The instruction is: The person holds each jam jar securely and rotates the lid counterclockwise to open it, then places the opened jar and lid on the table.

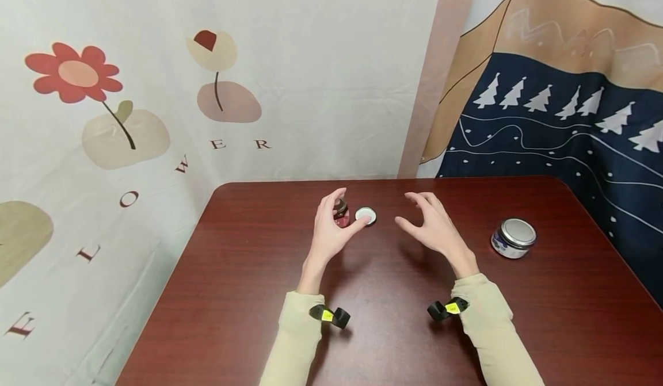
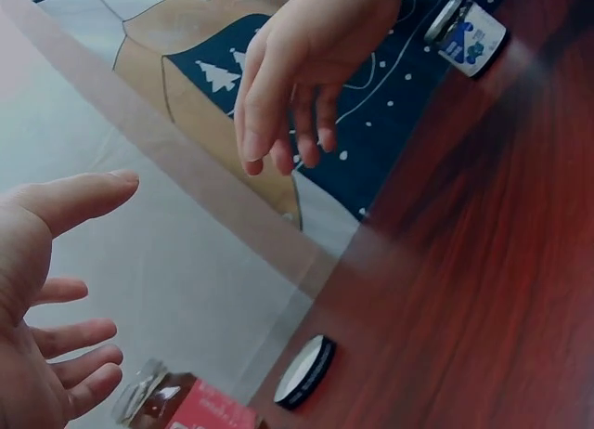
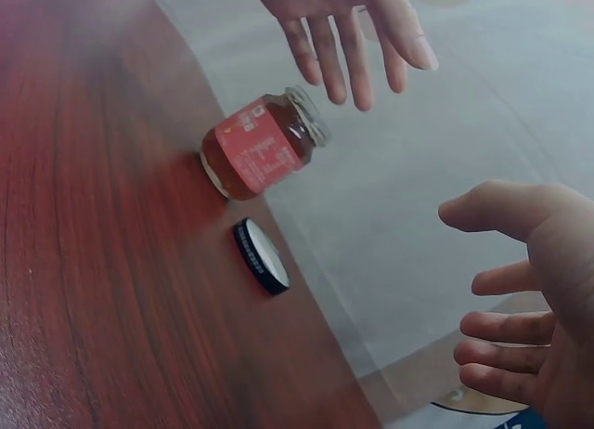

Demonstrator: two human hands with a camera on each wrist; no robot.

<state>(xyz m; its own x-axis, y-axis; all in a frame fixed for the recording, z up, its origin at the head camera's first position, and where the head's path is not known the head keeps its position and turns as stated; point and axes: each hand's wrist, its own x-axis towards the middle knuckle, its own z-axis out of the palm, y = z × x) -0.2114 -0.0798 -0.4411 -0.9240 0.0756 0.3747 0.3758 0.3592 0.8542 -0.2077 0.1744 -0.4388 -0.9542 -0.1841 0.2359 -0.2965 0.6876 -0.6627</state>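
Left hand (image 1: 329, 232): loosely spread, holding nothing | Right hand (image 1: 434, 228): same, empty | Jar (image 3: 255, 149): upright on table (image 1: 383, 328) near left hand, uncovered, lid (image 3: 264, 257) beside it | Risk: left hand, moving carelessly, may tip the jar; contents could spill.

Indoors somewhere, can't tell home or studio: white flower-print fabric (image 1: 321, 87) beyond the hands (image 1: 331, 230), reddish-brown wood-grain surface (image 1: 385, 340) under 'em.

Jar (image 1: 342, 221) on table (image 1: 383, 340), partly behind left hand (image 1: 329, 230); lid (image 1: 365, 212) just right, seemingly apart; second jar (image 1: 513, 240) far right.
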